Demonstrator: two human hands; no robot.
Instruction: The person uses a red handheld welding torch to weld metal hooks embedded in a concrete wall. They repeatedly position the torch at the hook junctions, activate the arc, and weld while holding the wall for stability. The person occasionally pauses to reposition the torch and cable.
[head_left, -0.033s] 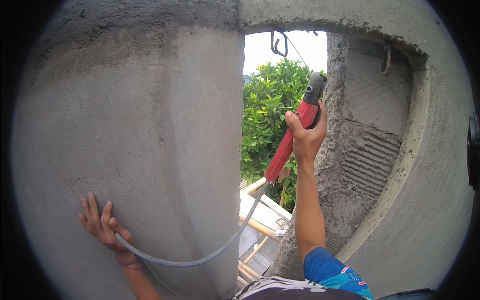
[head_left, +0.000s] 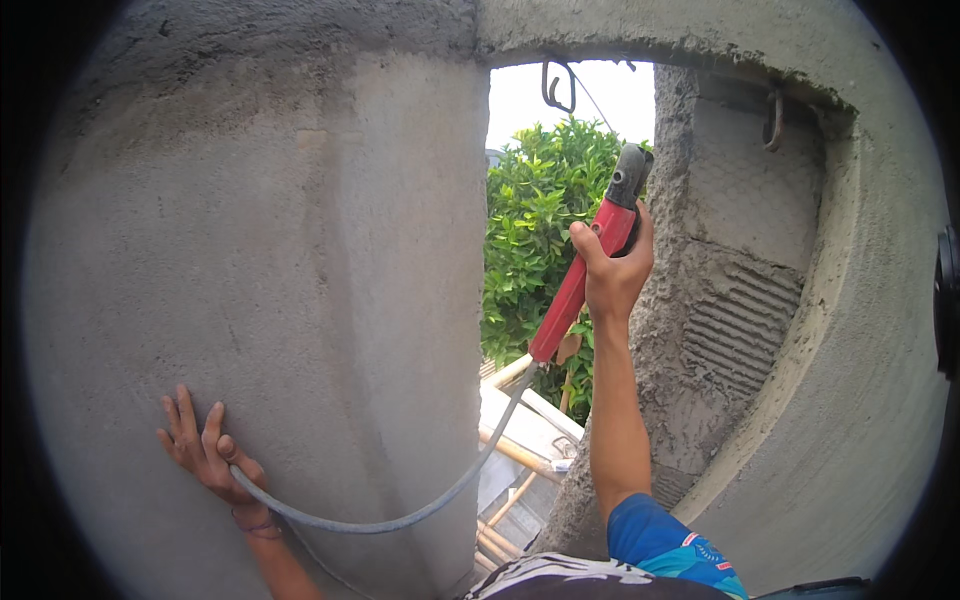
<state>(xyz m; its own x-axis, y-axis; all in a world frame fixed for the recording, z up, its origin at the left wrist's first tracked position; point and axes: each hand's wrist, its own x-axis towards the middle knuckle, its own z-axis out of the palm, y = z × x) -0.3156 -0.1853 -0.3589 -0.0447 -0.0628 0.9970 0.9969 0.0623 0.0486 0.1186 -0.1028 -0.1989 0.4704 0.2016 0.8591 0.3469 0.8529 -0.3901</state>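
Observation:
My right hand is raised in a wall opening and grips a long red-handled tool with a dark grey head pointing up. A grey cable leaves the handle's lower end and sags in a curve to the left. My left hand lies on the smooth grey plastered wall with fingers spread, and its thumb pins the cable's end against the wall.
A metal hook hangs from the top of the opening, and another sits in the right reveal. Rough scored plaster covers the right side. Green bushes and wooden poles and planks lie outside below.

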